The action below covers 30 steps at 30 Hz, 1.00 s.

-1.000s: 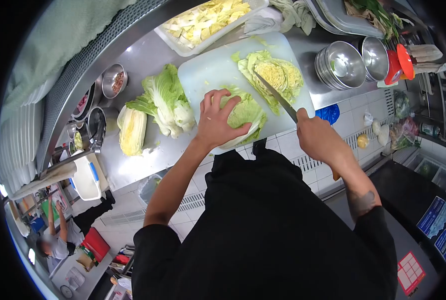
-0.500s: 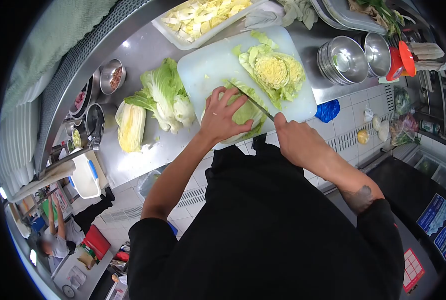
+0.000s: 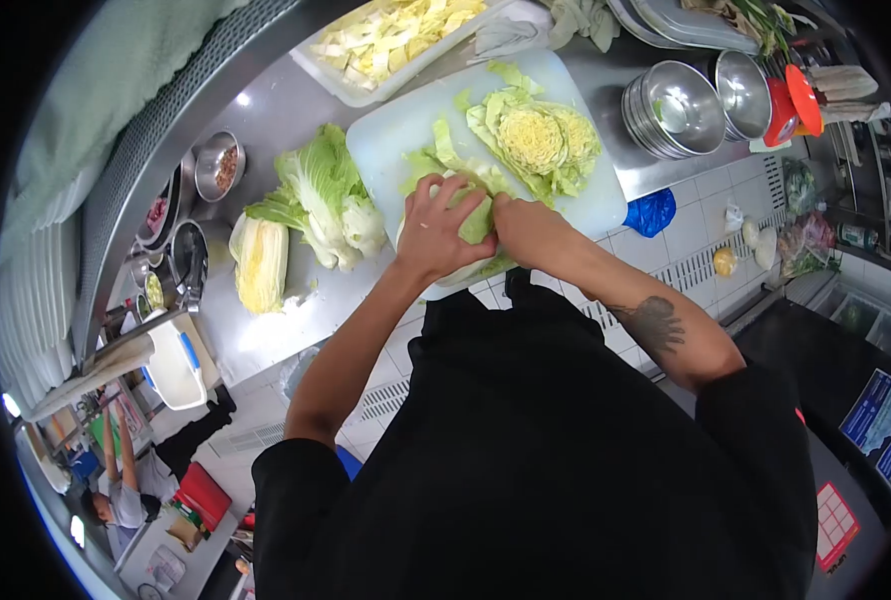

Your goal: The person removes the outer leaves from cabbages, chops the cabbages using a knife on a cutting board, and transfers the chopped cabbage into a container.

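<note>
Two blue labels [image 3: 871,411] and a red-and-white gridded sheet [image 3: 838,526] show at the lower right (their print is too small to read), the labels stuck on a dark appliance [image 3: 816,345]. A steel counter [image 3: 234,342] runs across a kitchen with a pale tiled floor [image 3: 694,208], where a crinkled blue bag [image 3: 651,213] shows just beyond the counter's edge. Another person [image 3: 126,500] stands at the far left, arms stretched forward. On the counter lies a smooth, translucent white cutting board [image 3: 378,140] with rounded corners. The cabbage piece [image 3: 478,222] sits at its near edge, and the left hand [image 3: 436,228] is clamped over it, fingers spread. The right hand [image 3: 528,230] is curled just beside it; one cannot tell what, if anything, it grips. Farther up the board rests a cut cabbage [image 3: 546,145], its yellow core tightly ruffled, its outer leaves limp. Left of the board are a leafy green cabbage [image 3: 331,200] with thick white ribs and a paler, oblong cabbage [image 3: 262,262]. Behind stands a rectangular white tub [image 3: 328,80] of flat chopped leaves [image 3: 396,42]; rightward, shiny round steel bowls [image 3: 678,110] are stacked.
</note>
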Available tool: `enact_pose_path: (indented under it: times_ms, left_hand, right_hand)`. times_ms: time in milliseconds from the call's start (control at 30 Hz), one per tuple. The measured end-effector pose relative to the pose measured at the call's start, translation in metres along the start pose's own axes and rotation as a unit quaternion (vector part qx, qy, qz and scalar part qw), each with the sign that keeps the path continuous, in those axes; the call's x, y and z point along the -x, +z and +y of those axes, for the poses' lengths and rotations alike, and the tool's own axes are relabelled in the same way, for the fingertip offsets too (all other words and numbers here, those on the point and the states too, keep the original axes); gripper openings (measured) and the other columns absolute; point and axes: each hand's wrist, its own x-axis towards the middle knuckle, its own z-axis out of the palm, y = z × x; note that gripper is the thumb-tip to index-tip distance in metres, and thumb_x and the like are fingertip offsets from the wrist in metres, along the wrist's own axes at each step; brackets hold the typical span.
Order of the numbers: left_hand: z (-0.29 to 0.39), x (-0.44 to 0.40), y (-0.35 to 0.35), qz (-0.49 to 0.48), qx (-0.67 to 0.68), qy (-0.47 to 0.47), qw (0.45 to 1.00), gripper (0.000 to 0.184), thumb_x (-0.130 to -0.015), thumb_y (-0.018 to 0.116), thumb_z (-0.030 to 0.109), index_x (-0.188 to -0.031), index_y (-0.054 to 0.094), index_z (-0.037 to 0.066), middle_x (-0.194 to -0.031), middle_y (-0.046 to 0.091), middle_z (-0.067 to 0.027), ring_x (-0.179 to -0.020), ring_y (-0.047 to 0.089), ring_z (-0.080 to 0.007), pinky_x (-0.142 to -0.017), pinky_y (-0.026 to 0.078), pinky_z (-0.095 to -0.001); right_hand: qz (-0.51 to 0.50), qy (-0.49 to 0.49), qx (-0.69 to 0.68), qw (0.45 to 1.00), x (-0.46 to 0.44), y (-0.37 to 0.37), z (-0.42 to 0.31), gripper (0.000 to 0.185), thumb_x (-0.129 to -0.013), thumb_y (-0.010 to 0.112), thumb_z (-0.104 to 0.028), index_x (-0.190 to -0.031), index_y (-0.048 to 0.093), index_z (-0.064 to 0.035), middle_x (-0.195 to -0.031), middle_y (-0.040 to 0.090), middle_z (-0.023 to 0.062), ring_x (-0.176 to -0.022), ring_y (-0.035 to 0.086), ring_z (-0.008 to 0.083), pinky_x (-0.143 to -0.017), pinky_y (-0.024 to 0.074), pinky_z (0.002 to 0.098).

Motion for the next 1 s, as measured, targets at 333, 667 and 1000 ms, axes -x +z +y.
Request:
enact_pose_path:
  times_ms: [333,667,1000]
  left_hand:
    - [0.048,0.017,-0.005,-0.102,-0.175,-0.143,0.969,0.099,-0.05,0.087,0.051,-0.133,0.046,0.017,-0.14,0.034,-0.0205,-0.128,0.036,-0.0451,-0.086,0.039,-0.066]
    - [0.05,0.013,0.002,-0.134,-0.201,-0.156,0.958,0.09,-0.057,0.083,0.047,-0.135,0.046,0.022,-0.14,0.037,-0.0181,-0.128,0.035,-0.0445,-0.087,0.04,-0.0667]
    - [0.05,0.014,0.004,-0.129,-0.21,-0.159,0.956,0.093,-0.056,0.083,0.049,-0.136,0.046,0.02,-0.141,0.036,-0.018,-0.129,0.035,-0.0435,-0.088,0.04,-0.0653]
  right_hand:
    - [0.02,0.011,0.021,1.0,0.028,-0.006,-0.003,0.025,-0.087,0.057,-0.007,-0.108,0.049,0.0046,-0.093,0.069,0.0269,-0.087,0.069,0.0422,-0.073,0.0565,0.0487]
    - [0.062,-0.001,-0.051,0.997,0.028,0.035,0.027,0.016,-0.092,0.045,-0.009,-0.104,0.047,0.0024,-0.09,0.067,0.0287,-0.085,0.068,0.0449,-0.073,0.0544,0.0534]
    - [0.122,-0.032,-0.041,0.991,0.014,0.088,0.071,0.022,-0.099,0.045,-0.021,-0.103,0.041,-0.0002,-0.083,0.066,0.0258,-0.078,0.066,0.0455,-0.068,0.0524,0.0556]
